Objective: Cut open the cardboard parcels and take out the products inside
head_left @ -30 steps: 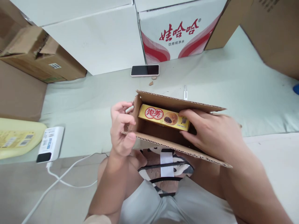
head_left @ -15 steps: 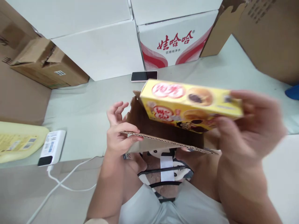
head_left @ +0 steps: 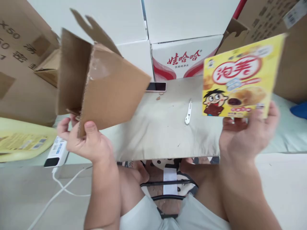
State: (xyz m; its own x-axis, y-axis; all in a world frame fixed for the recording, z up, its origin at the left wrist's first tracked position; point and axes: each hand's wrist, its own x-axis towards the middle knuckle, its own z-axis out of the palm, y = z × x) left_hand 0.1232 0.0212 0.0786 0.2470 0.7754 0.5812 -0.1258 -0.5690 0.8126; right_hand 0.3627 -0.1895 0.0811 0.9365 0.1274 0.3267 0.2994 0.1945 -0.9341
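Note:
My left hand point(head_left: 88, 140) grips the lower edge of an open brown cardboard box point(head_left: 112, 89), held tilted in the air at the left. Its ragged flap points up and its inside is in shadow. On the right, my right hand point(head_left: 249, 134) pinches a flat yellow snack box point(head_left: 236, 81) by its bottom edge, thumb in front. The snack box shows red Chinese lettering, a cartoon child and a filled pastry. Between the two hands, a white utility knife point(head_left: 189, 111) lies on the pale cloth-covered surface point(head_left: 165, 134).
White cartons point(head_left: 187, 60) with red lettering stand along the back. Near them lie a phone point(head_left: 156, 86) and small cardboard scraps point(head_left: 158, 98). At the left are a yellow jug point(head_left: 26, 137) and a white power bank point(head_left: 56, 153) with a cable. Large brown cartons point(head_left: 21, 89) flank the sides.
The snack box has come out from above the cardboard box and moved right, its front now facing me. My left hand has carried the cardboard box up and left, uncovering the utility knife.

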